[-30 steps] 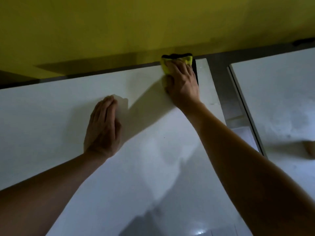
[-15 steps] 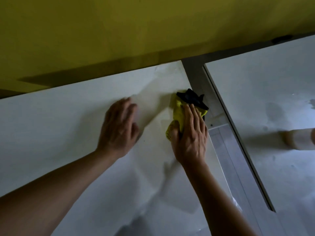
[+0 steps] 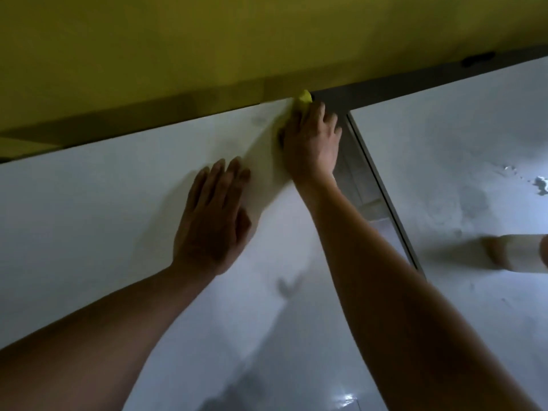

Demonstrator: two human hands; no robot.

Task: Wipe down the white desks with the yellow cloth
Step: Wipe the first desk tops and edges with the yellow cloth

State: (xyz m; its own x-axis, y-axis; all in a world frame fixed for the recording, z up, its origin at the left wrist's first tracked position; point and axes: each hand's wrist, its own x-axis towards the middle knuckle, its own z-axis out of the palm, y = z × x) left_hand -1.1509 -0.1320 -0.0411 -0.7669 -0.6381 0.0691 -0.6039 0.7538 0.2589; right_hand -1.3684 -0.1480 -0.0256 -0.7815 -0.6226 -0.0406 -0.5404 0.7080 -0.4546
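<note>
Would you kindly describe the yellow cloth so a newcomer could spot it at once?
Find the white desk below the yellow wall and follow its far edge to the right corner. There the yellow cloth peeks out beyond the right hand, brighter than the dull wall.

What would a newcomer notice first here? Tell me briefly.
The right hand presses the yellow cloth into the far right corner of the white desk, by the yellow wall. The left hand lies flat on the desk nearby.
</note>
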